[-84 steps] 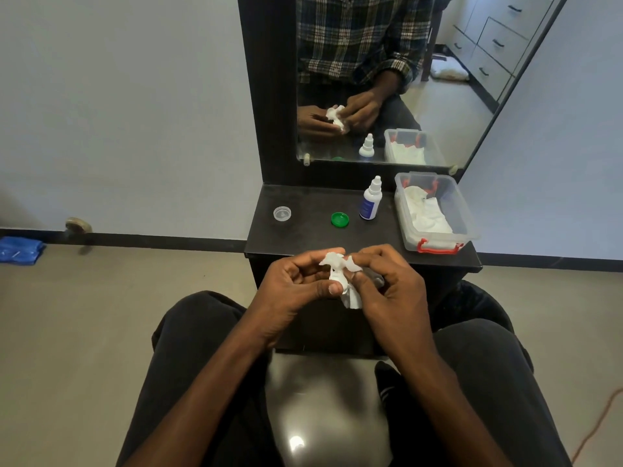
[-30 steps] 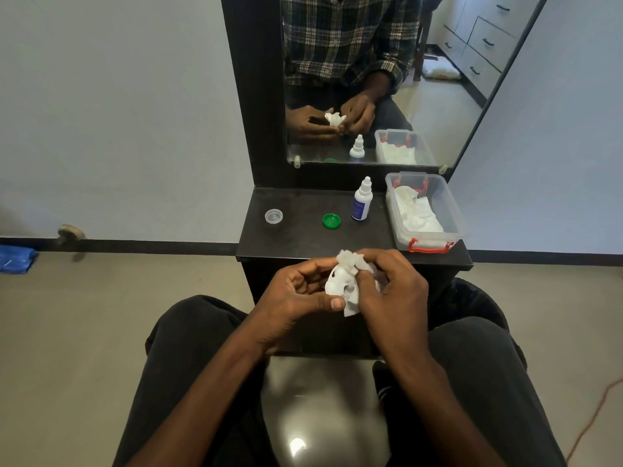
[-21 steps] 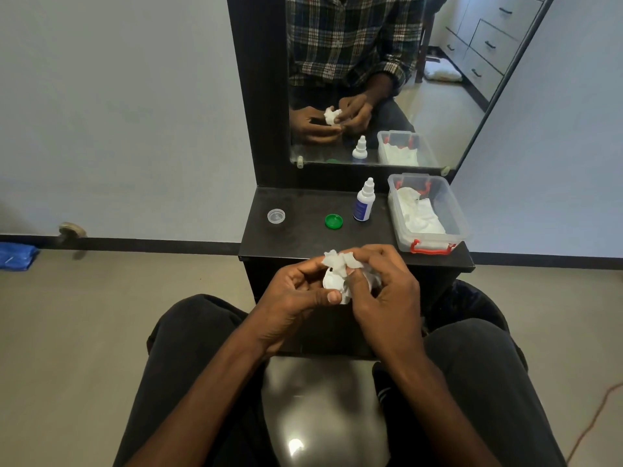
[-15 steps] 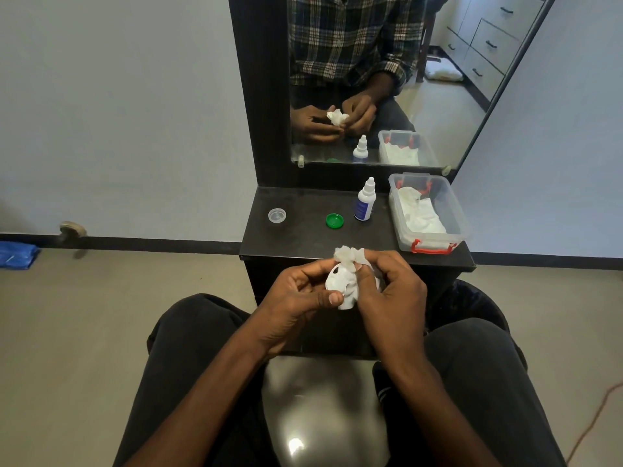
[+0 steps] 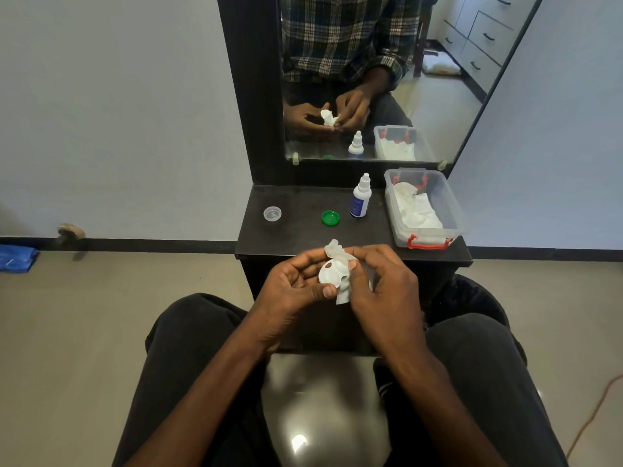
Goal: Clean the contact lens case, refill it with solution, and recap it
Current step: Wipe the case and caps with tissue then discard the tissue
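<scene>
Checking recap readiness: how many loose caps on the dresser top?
2. The clear cap lies near the dresser top's left edge; the green cap lies just left of the solution bottle. The bottle's own cap is on. None seems hidden.

Bare dark shelf (image 5: 303, 237) is lying open between the clear cap (image 5: 272, 213) and the green cap (image 5: 330, 218). The dropper bottle (image 5: 360, 201) is standing just beside the plastic box (image 5: 451, 210), crowding the right side. The mirror (image 5: 371, 79) is blocking the back.
</scene>
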